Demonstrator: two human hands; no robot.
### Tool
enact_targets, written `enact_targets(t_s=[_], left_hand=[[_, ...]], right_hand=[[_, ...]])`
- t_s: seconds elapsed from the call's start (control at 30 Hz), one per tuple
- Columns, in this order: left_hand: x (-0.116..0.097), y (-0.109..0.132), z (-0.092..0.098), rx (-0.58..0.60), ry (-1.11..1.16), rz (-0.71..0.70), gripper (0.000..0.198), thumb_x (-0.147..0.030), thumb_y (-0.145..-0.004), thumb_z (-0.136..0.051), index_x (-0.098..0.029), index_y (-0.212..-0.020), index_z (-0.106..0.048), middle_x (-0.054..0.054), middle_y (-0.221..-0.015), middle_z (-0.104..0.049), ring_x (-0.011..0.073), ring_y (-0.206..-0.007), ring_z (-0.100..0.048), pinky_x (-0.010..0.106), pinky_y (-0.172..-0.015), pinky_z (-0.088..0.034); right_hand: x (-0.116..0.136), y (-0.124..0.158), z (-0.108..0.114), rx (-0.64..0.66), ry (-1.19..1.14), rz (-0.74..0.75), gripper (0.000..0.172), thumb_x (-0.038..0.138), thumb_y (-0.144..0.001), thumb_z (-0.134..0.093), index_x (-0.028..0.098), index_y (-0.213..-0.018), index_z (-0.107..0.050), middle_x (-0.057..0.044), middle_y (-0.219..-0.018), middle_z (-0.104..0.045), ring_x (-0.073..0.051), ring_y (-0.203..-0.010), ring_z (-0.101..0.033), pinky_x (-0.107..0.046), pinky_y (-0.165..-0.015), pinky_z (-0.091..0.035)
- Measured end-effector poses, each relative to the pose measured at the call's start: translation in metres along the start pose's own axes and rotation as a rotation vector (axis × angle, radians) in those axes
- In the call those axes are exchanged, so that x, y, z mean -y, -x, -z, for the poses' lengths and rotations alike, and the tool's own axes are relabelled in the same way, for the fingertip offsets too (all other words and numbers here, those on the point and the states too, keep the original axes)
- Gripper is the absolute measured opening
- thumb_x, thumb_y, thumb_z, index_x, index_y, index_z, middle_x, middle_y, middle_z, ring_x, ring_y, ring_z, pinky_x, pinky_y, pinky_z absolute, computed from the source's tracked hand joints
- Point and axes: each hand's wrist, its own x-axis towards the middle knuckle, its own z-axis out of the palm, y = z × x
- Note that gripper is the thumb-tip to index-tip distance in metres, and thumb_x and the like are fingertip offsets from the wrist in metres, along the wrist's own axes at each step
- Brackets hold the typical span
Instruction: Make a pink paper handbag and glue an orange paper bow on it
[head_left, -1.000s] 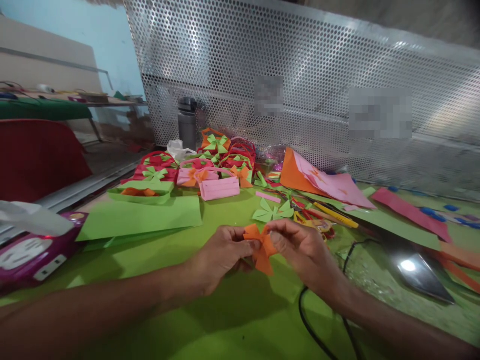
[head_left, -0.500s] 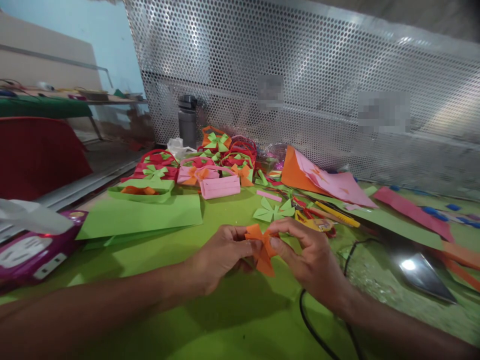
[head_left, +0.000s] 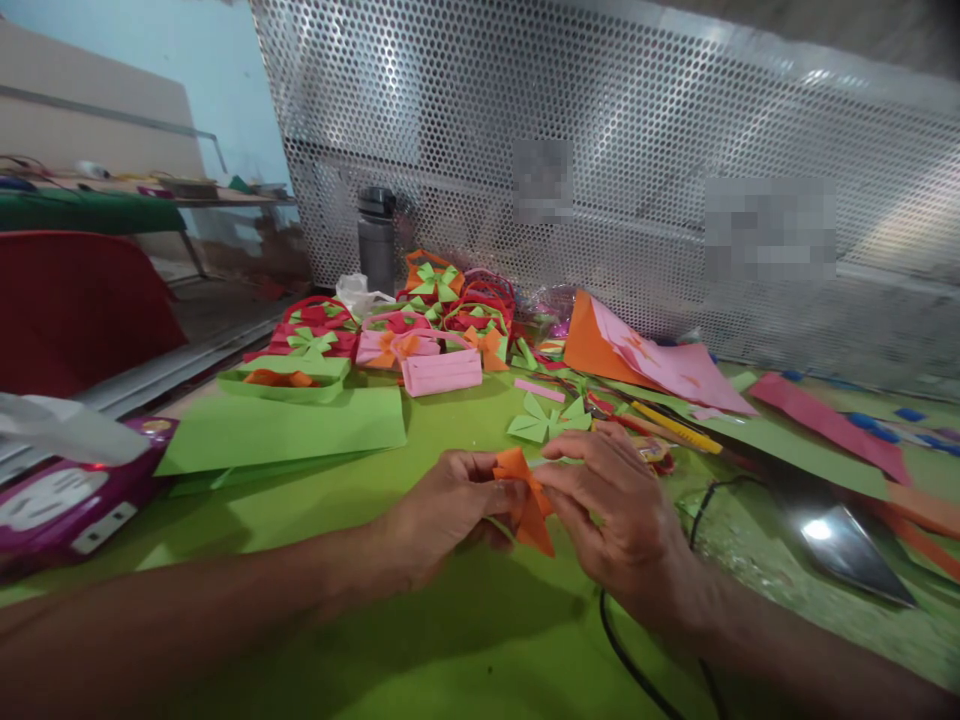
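An orange paper bow (head_left: 534,518) is held above the green tabletop, its cut tails pointing down. My left hand (head_left: 457,505) pinches the bow's left side between thumb and fingers. At its right side, the fingertips of my right hand (head_left: 611,505) are closed against the paper, the upper fingers bent over. A pale sliver shows by those fingertips, too small to name. Just beyond my hands lies a light green paper bow (head_left: 544,420). Farther back stands a small pink paper bag (head_left: 441,372).
Finished-looking paper bags with bows (head_left: 311,345) crowd the back left, near a grey bottle (head_left: 376,245). Green sheets (head_left: 285,430) lie left, beside a purple tissue box (head_left: 112,500). A yellow cutter (head_left: 675,427), black cable (head_left: 622,650) and phone (head_left: 855,555) are on the right.
My right hand has shifted its hold, its upper fingers lifting and bending over the bow's right side. The bow has turned slightly; my left hand keeps its pinch.
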Motion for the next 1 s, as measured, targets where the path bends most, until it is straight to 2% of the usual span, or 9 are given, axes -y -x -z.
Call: enact_targets(t_s=[0.23, 0.43, 0.77, 1.0], left_hand=[[0.0005, 0.0002, 0.0006, 0.008, 0.012, -0.009, 0.018, -0.027, -0.067, -0.068, -0.013, -0.078, -0.065, 0.003, -0.069, -0.061, 0.01, -0.056, -0.054, 0.023, -0.054, -0.043], [0.0011, -0.001, 0.0007, 0.007, 0.007, -0.012, 0.019, -0.029, -0.068, -0.068, -0.014, -0.078, -0.066, 0.003, -0.068, -0.062, 0.0106, -0.056, -0.055, 0.023, -0.054, -0.043], [0.0053, -0.0014, 0.0024, 0.039, 0.044, -0.059, 0.018, -0.031, -0.071, -0.068, -0.015, -0.078, -0.065, 0.001, -0.066, -0.062, 0.0092, -0.057, -0.055, 0.022, -0.054, -0.043], [0.0045, -0.0013, 0.0011, 0.041, 0.06, -0.054, 0.02, -0.031, -0.069, -0.069, -0.014, -0.079, -0.065, 0.001, -0.066, -0.061, 0.0099, -0.059, -0.055, 0.023, -0.056, -0.044]], right_hand=[[-0.0027, 0.0044, -0.0009, 0.04, 0.094, 0.051, 0.019, 0.01, -0.081, -0.05, 0.021, -0.089, -0.064, -0.006, -0.094, -0.062, -0.021, -0.094, -0.056, -0.045, -0.094, -0.033], [-0.0028, 0.0056, -0.0013, 0.035, 0.101, 0.046, 0.019, 0.01, -0.081, -0.051, 0.022, -0.09, -0.063, -0.005, -0.095, -0.063, -0.02, -0.095, -0.056, -0.045, -0.096, -0.03], [0.001, -0.0009, 0.0004, -0.025, -0.036, -0.011, 0.016, 0.009, -0.082, -0.051, 0.02, -0.086, -0.062, -0.006, -0.093, -0.064, -0.018, -0.092, -0.057, -0.042, -0.091, -0.035], [-0.0007, 0.001, -0.0005, -0.018, -0.023, 0.017, 0.015, 0.009, -0.081, -0.054, 0.021, -0.085, -0.062, -0.006, -0.097, -0.063, -0.02, -0.098, -0.056, -0.044, -0.092, -0.034]])
